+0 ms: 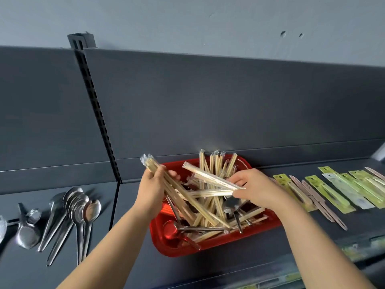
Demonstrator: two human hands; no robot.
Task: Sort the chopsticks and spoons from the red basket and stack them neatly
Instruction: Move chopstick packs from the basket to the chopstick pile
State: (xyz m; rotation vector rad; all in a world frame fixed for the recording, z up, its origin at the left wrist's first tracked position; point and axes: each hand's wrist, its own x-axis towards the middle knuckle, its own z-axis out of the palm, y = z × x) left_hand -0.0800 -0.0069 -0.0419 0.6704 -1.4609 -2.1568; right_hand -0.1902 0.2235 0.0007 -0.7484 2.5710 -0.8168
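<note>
The red basket (166, 245) sits on the dark shelf, filled with several wrapped bamboo chopstick pairs (214, 163) and metal spoons (230, 205) in a jumble. My left hand (153, 187) grips a bundle of wrapped chopsticks (187, 203) that slants from upper left down into the basket. My right hand (256, 187) pinches one wrapped chopstick pair (210, 177) by its right end, holding it above the basket. A group of sorted steel spoons (77, 207) lies on the shelf to the left.
Packaged utensils in green-yellow cards (331, 191) and pinkish flat pieces (318, 203) lie in a row to the right of the basket. The shelf's dark back panel (208, 101) rises behind, with a slotted upright (95, 105) at left.
</note>
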